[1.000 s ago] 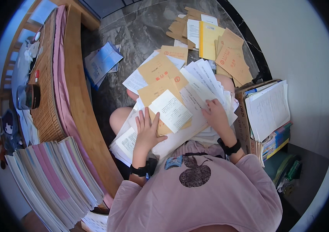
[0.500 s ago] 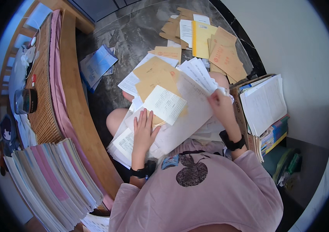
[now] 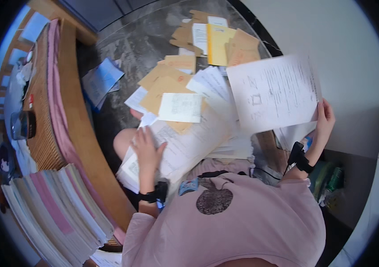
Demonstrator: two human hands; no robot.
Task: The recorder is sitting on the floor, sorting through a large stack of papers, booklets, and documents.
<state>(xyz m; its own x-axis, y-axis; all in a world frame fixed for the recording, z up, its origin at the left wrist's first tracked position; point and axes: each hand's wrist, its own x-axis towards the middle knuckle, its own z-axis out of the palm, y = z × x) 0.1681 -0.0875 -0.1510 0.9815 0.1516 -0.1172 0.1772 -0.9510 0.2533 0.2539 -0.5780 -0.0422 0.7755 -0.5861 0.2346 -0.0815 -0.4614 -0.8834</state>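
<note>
1 white printed sheet [image 3: 273, 92], lifted flat, pinched by right hand [image 3: 324, 120]

Under you is a dark marbled floor [image 3: 145, 40]. Brown envelopes [image 3: 185, 33] and a yellow folder [image 3: 218, 44] lie on it at the far end, touching one another. A blue booklet [image 3: 102, 80] lies apart to your left, beside the wooden bench [image 3: 80, 129]. More envelopes [image 3: 165, 82] and white papers [image 3: 209, 84] overlap near your knee.

Papers [image 3: 189, 147] on lap; envelopes [image 3: 167, 84] beyond; book stack [image 3: 56, 209] left
</note>
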